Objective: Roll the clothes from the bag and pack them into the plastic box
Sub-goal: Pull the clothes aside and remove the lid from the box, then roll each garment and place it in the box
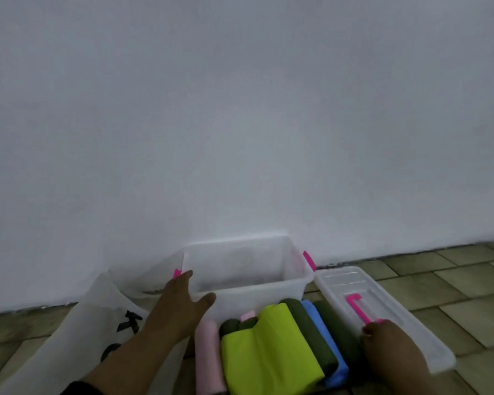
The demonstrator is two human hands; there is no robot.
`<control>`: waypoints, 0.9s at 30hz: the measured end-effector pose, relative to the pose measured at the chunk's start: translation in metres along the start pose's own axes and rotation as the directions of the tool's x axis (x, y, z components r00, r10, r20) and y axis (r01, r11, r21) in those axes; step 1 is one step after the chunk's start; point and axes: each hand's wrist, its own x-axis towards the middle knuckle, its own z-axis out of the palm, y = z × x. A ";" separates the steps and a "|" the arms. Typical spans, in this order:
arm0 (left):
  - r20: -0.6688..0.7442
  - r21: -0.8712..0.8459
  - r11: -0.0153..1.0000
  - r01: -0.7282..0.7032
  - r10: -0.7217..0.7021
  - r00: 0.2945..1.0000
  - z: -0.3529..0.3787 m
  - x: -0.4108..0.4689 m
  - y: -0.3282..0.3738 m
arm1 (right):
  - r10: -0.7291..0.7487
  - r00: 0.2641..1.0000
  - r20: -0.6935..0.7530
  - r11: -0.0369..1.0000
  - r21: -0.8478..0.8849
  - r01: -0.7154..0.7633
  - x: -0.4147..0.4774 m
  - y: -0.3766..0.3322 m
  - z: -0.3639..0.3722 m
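The left hand [180, 306] reaches forward, arm extended, and clasps the near-left corner of the plastic box [254, 297], fingers along the left rim and thumb spread on the near wall. The right hand [388, 340] rests knuckles-up at the near end of the lid's pink handle [357, 307]; whether it grips cannot be told. The lid [411, 332] lies just right of the box. Rolled clothes [268, 346] lie between the hands, against the box's near wall. The bag [92, 317] slumps on the left. The box backs onto the wall [240, 109]; open tiled floor [454, 295] spreads to the right.

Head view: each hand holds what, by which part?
Left hand grips the plastic box by its near-left corner. Right hand touches the lid near its pink handle; grip unclear.
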 end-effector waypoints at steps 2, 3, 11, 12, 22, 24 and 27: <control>0.028 -0.014 1.000 -0.017 0.017 0.999 -0.004 -0.002 0.001 | -0.046 0.997 0.056 0.999 -0.005 0.046 -0.001 -0.003 0.006; 0.036 -0.012 1.000 -0.027 0.028 0.999 -0.006 -0.004 0.002 | -0.065 0.995 0.078 0.998 -0.004 0.065 -0.003 -0.004 0.005; 0.174 0.086 0.978 -0.191 0.174 0.969 -0.043 -0.058 0.026 | -0.126 0.991 -0.050 0.915 0.381 0.136 -0.063 -0.023 -0.030; 0.199 0.090 0.974 -0.210 0.189 0.961 -0.047 -0.070 0.028 | -0.179 0.980 -0.088 0.892 0.406 0.199 -0.080 -0.029 -0.032; 0.645 0.351 0.929 -0.117 -0.149 0.749 -0.048 -0.186 0.006 | -0.365 0.923 0.118 0.820 0.510 0.259 -0.210 -0.067 0.004; 0.560 0.235 0.972 0.006 -0.141 0.816 -0.034 -0.199 0.004 | -0.352 0.936 0.022 0.835 0.459 0.303 -0.216 -0.075 0.004; 0.463 0.122 0.992 0.023 -0.077 0.883 -0.018 -0.219 0.005 | -0.351 0.930 0.106 0.916 0.247 0.317 -0.217 -0.086 0.013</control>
